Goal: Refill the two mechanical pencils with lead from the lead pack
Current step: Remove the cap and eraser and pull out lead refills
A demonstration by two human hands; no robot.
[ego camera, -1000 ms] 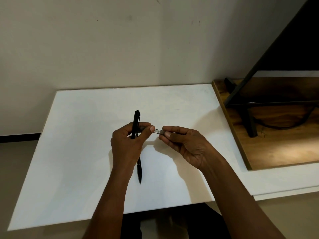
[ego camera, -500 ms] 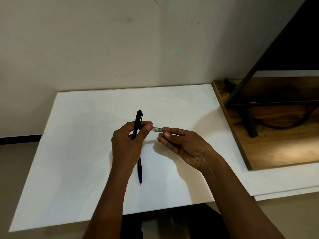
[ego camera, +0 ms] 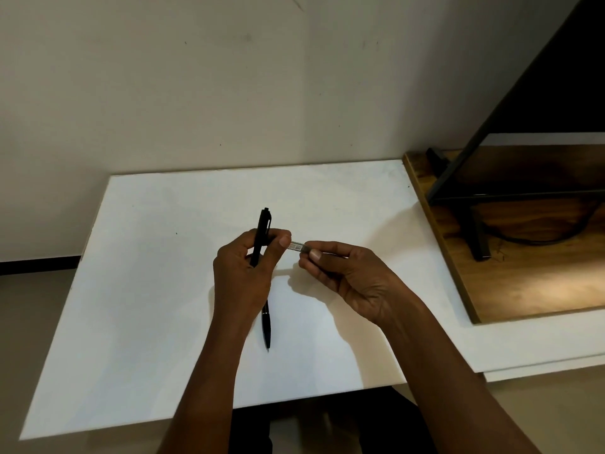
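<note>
My left hand grips a black mechanical pencil upright, clip end up, above the white table. Its thumb and forefinger also pinch the left end of the small clear lead pack. My right hand holds the other end of that pack between thumb and fingers. A second black pencil lies flat on the table below my left hand, tip pointing towards me, its upper part hidden by the hand.
A wooden board lies on the table's right side with a black metal stand and a dark cable on it. A plain wall rises behind the table.
Both hands have stayed almost still. The pack has slid slightly to the left between the fingers; the pencil on the table has not moved.
</note>
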